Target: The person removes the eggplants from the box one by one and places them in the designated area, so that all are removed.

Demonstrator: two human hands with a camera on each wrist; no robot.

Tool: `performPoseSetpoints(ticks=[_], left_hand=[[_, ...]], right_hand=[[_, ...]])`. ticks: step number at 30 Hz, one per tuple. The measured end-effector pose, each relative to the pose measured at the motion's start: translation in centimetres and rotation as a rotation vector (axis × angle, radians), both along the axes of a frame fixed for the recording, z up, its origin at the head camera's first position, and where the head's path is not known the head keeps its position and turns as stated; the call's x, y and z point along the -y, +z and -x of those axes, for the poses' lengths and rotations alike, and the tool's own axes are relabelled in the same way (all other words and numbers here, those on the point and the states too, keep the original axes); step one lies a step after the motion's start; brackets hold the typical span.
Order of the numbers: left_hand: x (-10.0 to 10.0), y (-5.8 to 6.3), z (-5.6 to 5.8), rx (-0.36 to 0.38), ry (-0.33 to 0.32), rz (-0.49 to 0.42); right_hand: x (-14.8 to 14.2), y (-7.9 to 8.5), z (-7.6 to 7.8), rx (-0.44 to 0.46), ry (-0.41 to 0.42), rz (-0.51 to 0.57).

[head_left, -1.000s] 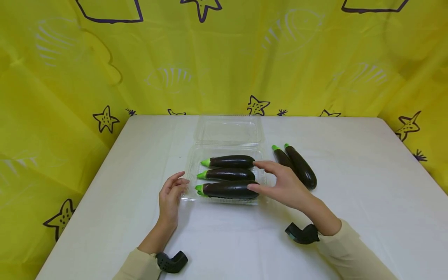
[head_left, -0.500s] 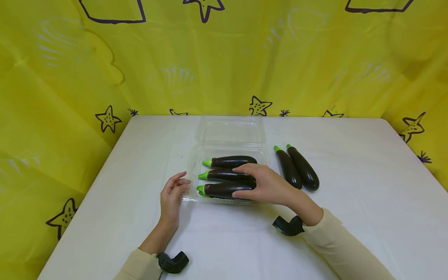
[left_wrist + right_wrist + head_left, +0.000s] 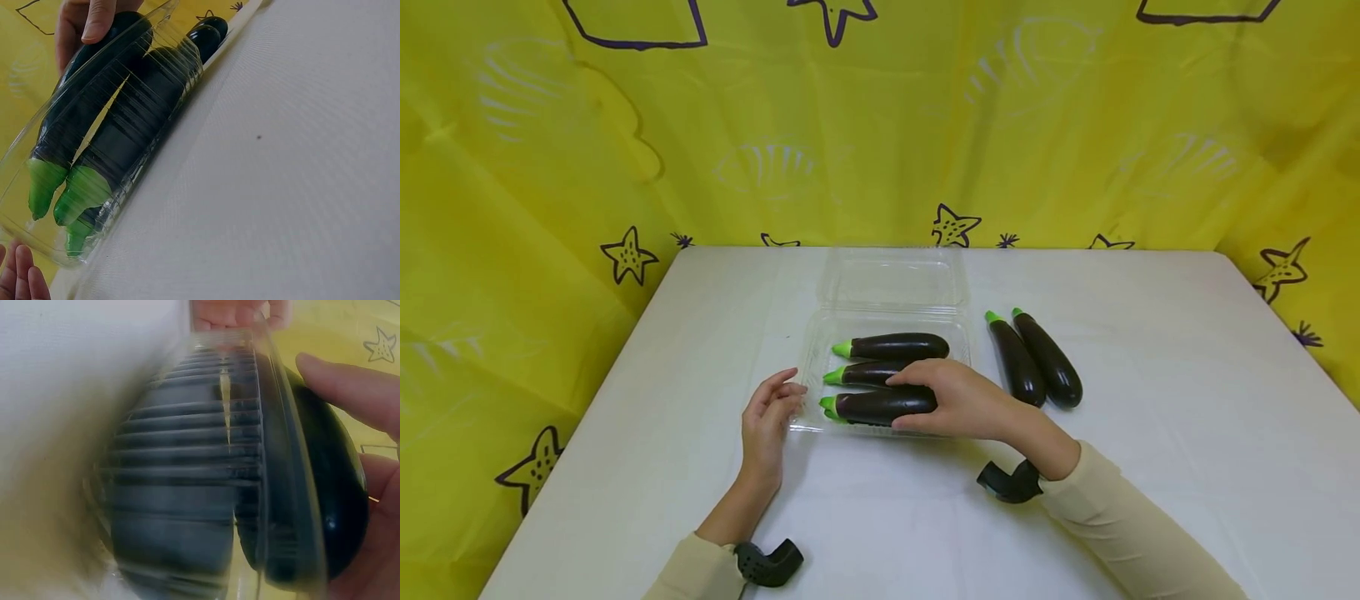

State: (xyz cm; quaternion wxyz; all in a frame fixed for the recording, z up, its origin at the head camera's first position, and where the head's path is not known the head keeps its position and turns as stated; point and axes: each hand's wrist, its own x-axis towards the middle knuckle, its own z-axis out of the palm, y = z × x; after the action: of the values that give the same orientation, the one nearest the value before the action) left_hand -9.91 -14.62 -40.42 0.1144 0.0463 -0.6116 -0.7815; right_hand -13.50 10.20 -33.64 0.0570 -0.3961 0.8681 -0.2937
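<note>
A clear plastic clamshell container lies with its lid folded back, several eggplants inside. Around the blunt end of the front eggplant curls my right hand, thumb on the near side and fingers on the far side; the right wrist view shows thumb and palm against its dark skin. This eggplant lies above another, whose green stem shows lower down through the plastic. The middle eggplant is partly covered by my fingers. My left hand rests beside the container's left edge, fingers loosely bent.
Two more eggplants, one and another, lie side by side right of the container. White cloth covers the table. A yellow patterned curtain stands behind and at both sides.
My right hand has moved left from the eggplants' blunt ends and closed around the front eggplant. The left hand and container have stayed in place.
</note>
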Motion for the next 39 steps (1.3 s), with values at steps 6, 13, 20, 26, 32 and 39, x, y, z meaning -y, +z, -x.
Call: performPoseSetpoints(ticks=[6,13,20,26,32,39], left_hand=[[0.1,0.0,0.1,0.007,0.003,0.009],[0.2,-0.1,0.1,0.017,0.006,0.013],[0.1,-0.1,0.1,0.049,0.001,0.027],[0.2,-0.1,0.0,0.052,0.005,0.028],[0.3,-0.1,0.0,0.056,0.008,0.023],[0.2,-0.1,0.0,0.066,0.002,0.037]], right_hand=[[0.2,-0.1,-0.1,0.032,0.001,-0.012],[-0.5,0.8,-0.3,0.017,-0.065,0.066],[-2.1,1.8,-0.8,0.008,-0.167,0.121],[-3.9,2.3,-0.7,-0.042,-0.263,0.199],[-5.3,2.8,-0.7,-0.043,-0.333,0.194],[-6.6,3.2,-0.9,-0.012,-0.428,0.189]])
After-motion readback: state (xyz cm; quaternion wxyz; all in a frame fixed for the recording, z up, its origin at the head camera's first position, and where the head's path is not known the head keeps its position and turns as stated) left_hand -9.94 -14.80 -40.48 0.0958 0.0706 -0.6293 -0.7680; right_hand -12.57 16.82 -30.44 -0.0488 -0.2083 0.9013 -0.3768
